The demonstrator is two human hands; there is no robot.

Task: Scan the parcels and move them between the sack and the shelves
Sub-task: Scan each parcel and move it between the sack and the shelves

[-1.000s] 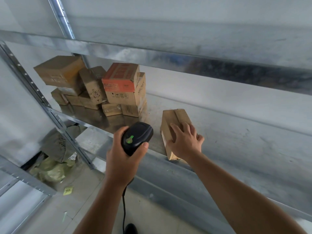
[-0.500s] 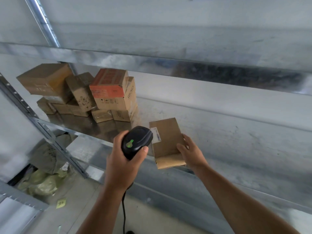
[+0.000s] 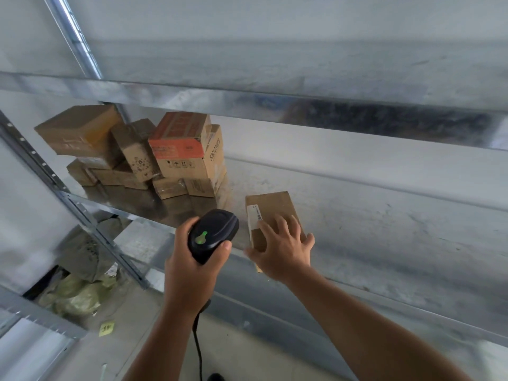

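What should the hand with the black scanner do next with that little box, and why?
Probably tip the scanner in the left hand toward the white label and scan it. The small parcel lies flat on the shelf with its label facing up in view, and the right hand rests on it with spread fingers.

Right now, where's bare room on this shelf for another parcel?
Bare shelf runs right of the lone parcel under the right hand, back to the rear wall. A narrow gap lies between that parcel and the box stack, partly hidden by the scanner. Crowded: the left end, where the stack sits.
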